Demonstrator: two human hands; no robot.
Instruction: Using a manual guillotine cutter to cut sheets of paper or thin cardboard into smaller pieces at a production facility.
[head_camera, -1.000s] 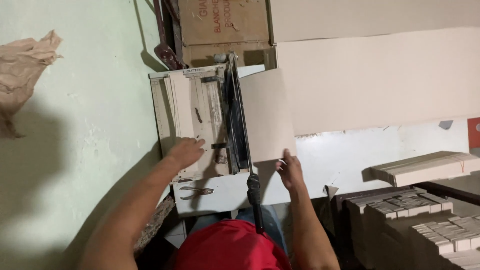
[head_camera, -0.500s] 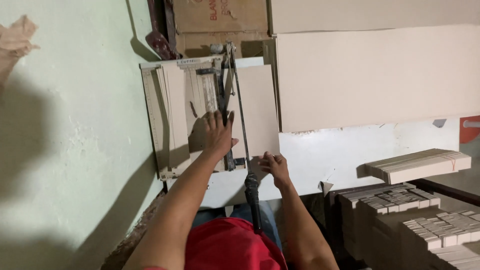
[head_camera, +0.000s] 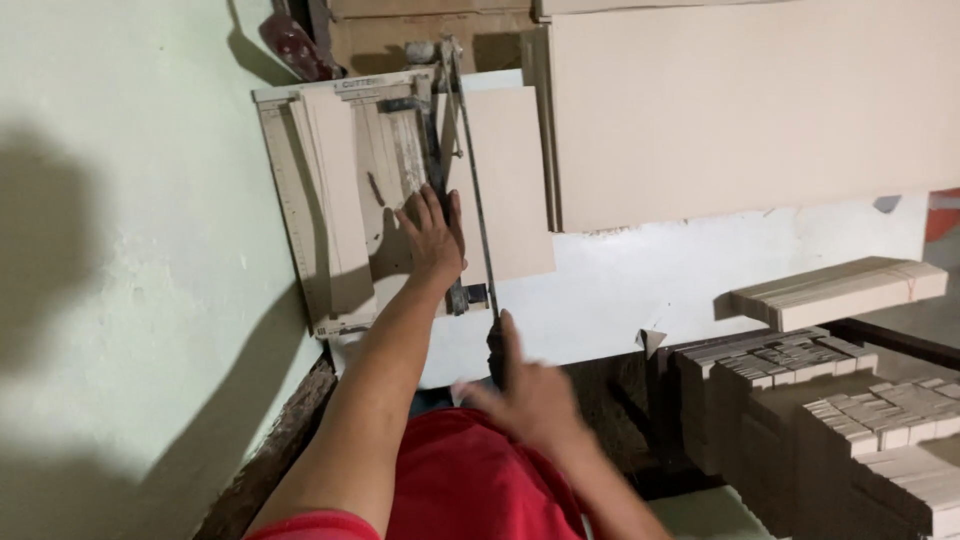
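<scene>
hidden, cropped, blurred

right hand (head_camera: 530, 395) is motion-blurred, so its fingers and how tight the grip is on the cutter handle (head_camera: 495, 345) can't be told. lower end of the handle sits behind that hand. left hand (head_camera: 432, 232) covers part of the clamp bar (head_camera: 430, 150) and the board (head_camera: 510, 180) beneath it. both arms are cut off at the bottom edge (elbows out of view). print on the paper cutter (head_camera: 330, 200) ruler is too small to read. dark red object (head_camera: 295, 45) top left is cropped, unclear what. strip stacks (head_camera: 880, 430) run off the right edge.
</scene>
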